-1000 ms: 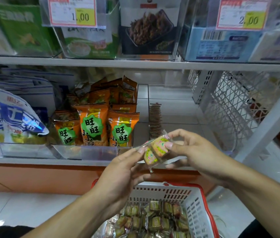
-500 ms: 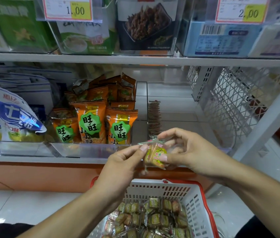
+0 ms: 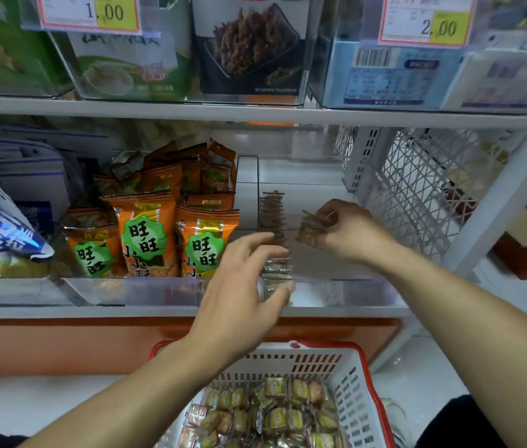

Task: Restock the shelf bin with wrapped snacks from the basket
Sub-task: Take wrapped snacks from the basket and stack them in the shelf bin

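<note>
A clear shelf bin (image 3: 330, 291) on the middle shelf holds a row of wrapped snacks (image 3: 271, 218) standing along its left side. My right hand (image 3: 349, 231) reaches into the bin and pinches a small stack of wrapped snacks (image 3: 309, 229) just right of that row. My left hand (image 3: 246, 286) hovers at the bin's front wall with its fingers spread and relaxed, holding nothing. Below, a white basket with a red rim (image 3: 352, 379) holds several wrapped snacks (image 3: 275, 412).
Orange snack bags (image 3: 145, 234) fill the bin to the left, with blue and white bags (image 3: 0, 234) beyond. A white mesh side panel (image 3: 417, 189) closes the shelf's right end. The upper shelf (image 3: 255, 113) carries bins with price tags.
My right hand has carried the wrapped snacks from in front of the shelf up into the bin. My left hand has let go of them and now hangs open at the bin's front.
</note>
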Demonstrator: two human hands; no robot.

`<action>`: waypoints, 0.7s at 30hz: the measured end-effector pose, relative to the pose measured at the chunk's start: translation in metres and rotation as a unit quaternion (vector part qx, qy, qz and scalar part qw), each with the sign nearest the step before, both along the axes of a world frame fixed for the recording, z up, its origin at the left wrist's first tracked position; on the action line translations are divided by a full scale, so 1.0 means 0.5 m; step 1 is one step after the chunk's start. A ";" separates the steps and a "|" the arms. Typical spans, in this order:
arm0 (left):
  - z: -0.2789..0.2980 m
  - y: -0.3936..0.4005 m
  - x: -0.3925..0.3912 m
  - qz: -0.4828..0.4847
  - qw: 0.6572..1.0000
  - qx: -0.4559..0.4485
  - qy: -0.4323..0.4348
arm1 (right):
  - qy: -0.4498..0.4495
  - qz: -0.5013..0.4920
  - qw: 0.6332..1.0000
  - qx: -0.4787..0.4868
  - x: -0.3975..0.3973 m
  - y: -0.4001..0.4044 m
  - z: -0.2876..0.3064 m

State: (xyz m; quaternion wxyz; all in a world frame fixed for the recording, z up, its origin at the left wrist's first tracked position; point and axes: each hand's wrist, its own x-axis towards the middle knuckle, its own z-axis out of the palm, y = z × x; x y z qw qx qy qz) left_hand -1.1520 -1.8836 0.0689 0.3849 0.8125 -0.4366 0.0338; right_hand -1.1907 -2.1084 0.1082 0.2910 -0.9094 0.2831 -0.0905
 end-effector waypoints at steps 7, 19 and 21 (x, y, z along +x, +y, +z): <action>-0.051 -0.029 0.020 -0.004 0.994 0.105 -0.015 | -0.029 -0.067 0.996 0.057 0.156 -0.095 -0.123; -0.034 -0.028 0.018 -0.015 0.991 0.130 0.016 | -0.148 -0.217 0.947 0.183 0.267 -0.098 -0.188; -0.033 -0.028 0.018 -0.017 0.992 0.128 0.014 | -0.138 -0.216 0.951 0.175 0.274 -0.097 -0.194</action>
